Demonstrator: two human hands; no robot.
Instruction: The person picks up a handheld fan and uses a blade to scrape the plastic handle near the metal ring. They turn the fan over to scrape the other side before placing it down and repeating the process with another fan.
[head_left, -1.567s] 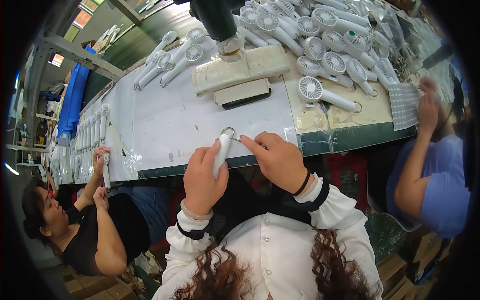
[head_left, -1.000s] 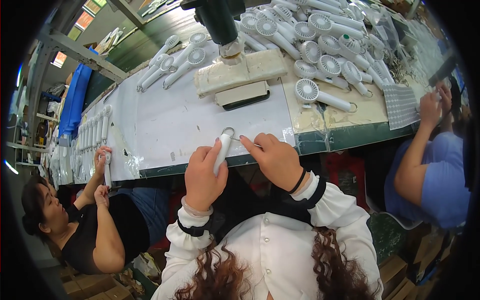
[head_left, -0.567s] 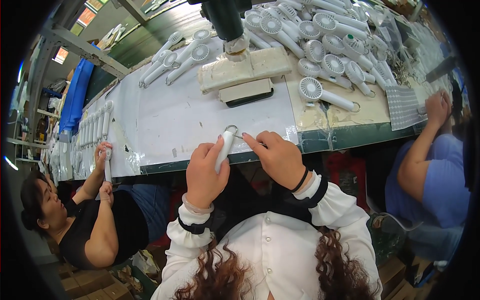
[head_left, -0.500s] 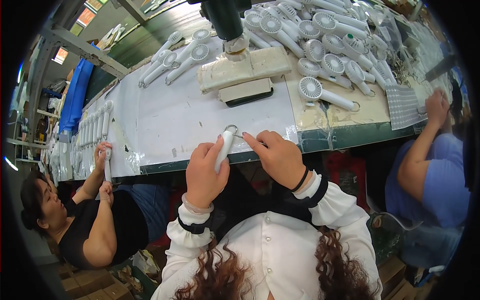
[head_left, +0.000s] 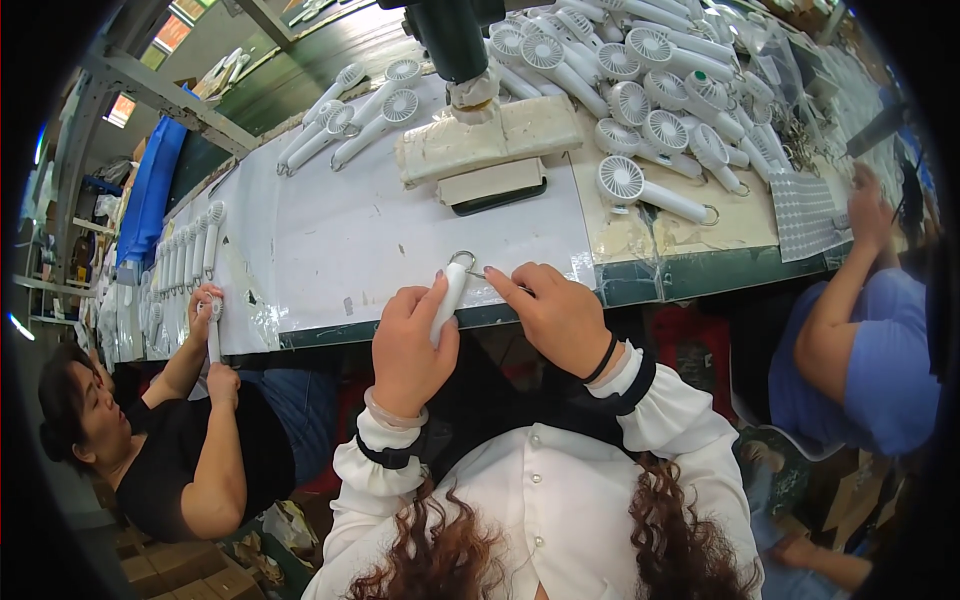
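In front of me, above the front edge of the table, my left hand (head_left: 412, 345) is closed around the handle of a white handheld fan (head_left: 451, 300). A metal ring (head_left: 463, 258) sticks up from the handle's far end. The fan's head is hidden by my fingers. My right hand (head_left: 562, 318) is closed, its index finger stretched toward the ring. A thin metal piece (head_left: 476, 273) runs from its fingertips to the base of the ring; I cannot tell whether it is a tool or a part of the ring.
Loose white fans (head_left: 630, 100) are heaped at the back right, with several more (head_left: 365, 120) at the back left. A dark press (head_left: 450, 45) with a padded block (head_left: 490, 140) stands ahead. Co-workers sit on both sides; the left one holds a fan (head_left: 212, 320).
My hands and the fan have hardly moved. The left co-worker's lower hand has shifted slightly, the right co-worker's hand has moved up a little, and another person's arm shows at the lower right.
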